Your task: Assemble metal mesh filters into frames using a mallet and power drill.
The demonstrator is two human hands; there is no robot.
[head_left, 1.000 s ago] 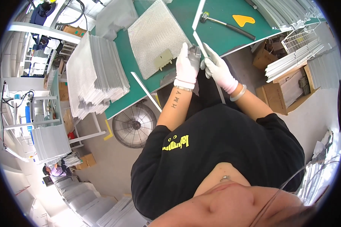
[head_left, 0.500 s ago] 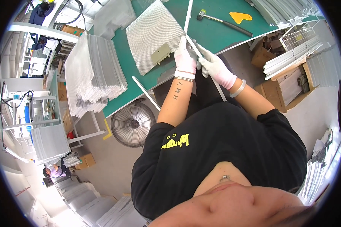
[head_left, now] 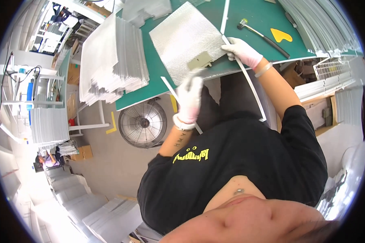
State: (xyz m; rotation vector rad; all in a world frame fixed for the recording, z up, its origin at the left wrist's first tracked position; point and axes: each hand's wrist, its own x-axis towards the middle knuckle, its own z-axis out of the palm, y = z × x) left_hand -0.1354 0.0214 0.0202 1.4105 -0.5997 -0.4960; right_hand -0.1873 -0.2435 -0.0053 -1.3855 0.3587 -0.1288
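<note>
My right hand, in a white glove, closes its fingers round a thin white metal strip beside its angled joint. One leg of the strip runs up over the table; the other slants down to a corner near my shirt. My left hand, also gloved, is beside another white strip that passes behind it. Motion smears its fingers, so whether it grips that strip does not show. A silvery mesh sheet lies on the table between the hands, with a flat grey-beige piece at its near edge.
The green table carries a tall stack of mesh sheets at left. A mallet and a yellow scraper lie at right, beside stacked panels. A floor fan stands below the table's edge. A person is far left.
My left hand has left the strip joint beside my right hand and come down and left toward the other strip. My right hand still holds the joint. The view has shifted slightly.
</note>
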